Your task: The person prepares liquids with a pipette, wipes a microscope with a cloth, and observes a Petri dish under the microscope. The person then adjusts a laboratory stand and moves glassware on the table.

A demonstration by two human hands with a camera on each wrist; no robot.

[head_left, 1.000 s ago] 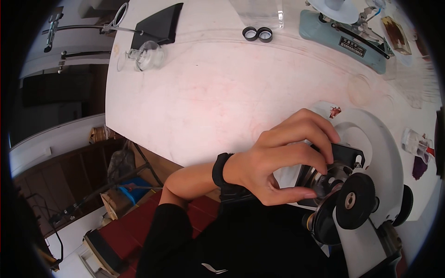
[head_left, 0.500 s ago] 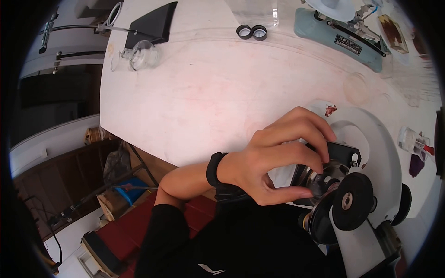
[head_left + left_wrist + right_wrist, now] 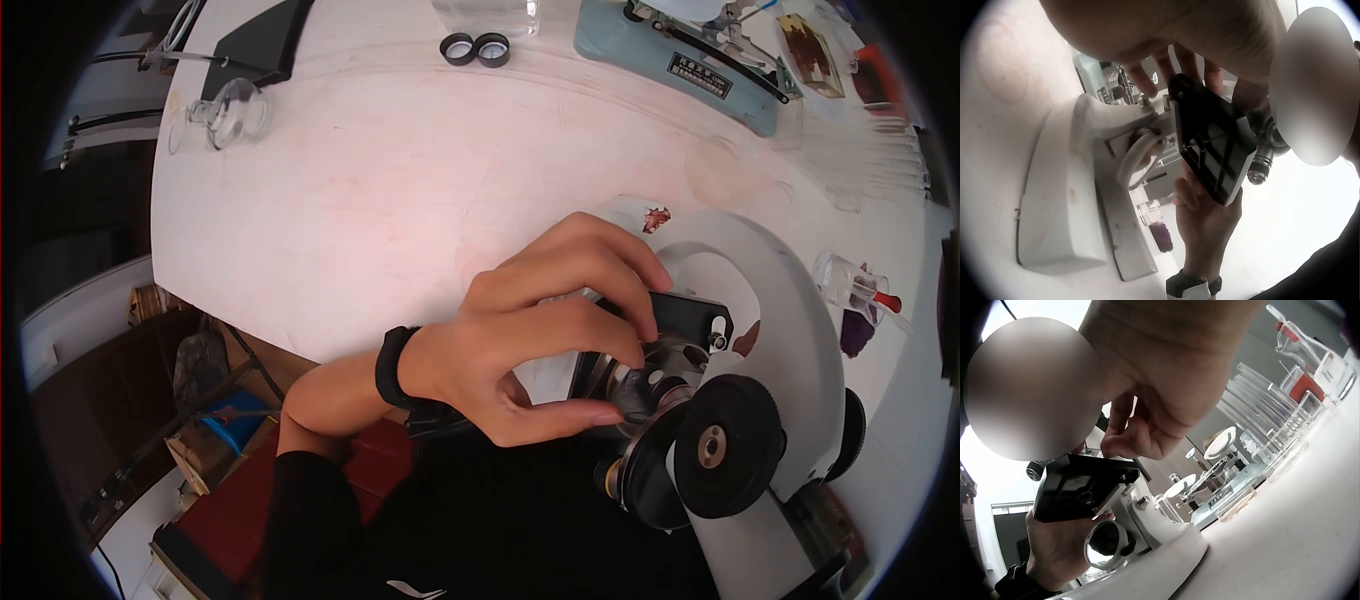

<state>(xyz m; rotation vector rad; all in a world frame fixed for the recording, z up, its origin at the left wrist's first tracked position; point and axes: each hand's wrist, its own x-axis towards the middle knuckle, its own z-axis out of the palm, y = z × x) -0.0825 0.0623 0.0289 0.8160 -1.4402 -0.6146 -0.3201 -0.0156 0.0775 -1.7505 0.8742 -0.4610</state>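
A white microscope with a black stage [image 3: 680,318] stands in front of me. My left hand [image 3: 530,330] reaches over the stage, with thumb and index fingertip at opposite edges of a clear, rounded glass piece [image 3: 634,392] beside the objectives. From the far side comes my right hand [image 3: 1160,394], its fingers curled close to the stage edge; in the head view the microscope arm [image 3: 800,330] hides most of it. What the right fingertips hold I cannot tell. Below the stage is the round mirror [image 3: 1105,544].
A pale blue balance [image 3: 680,65] stands at the back right, near test tubes [image 3: 1260,406]. Two black caps [image 3: 475,49] and a glass vessel [image 3: 235,112] lie farther off. Beyond the microscope is a beaker [image 3: 850,285] with a red-topped dropper.
The head view has shifted, so the whole scene sits further left and slightly higher. My left hand keeps the same pose at the stage. A bit of the right hand now shows behind the stage.
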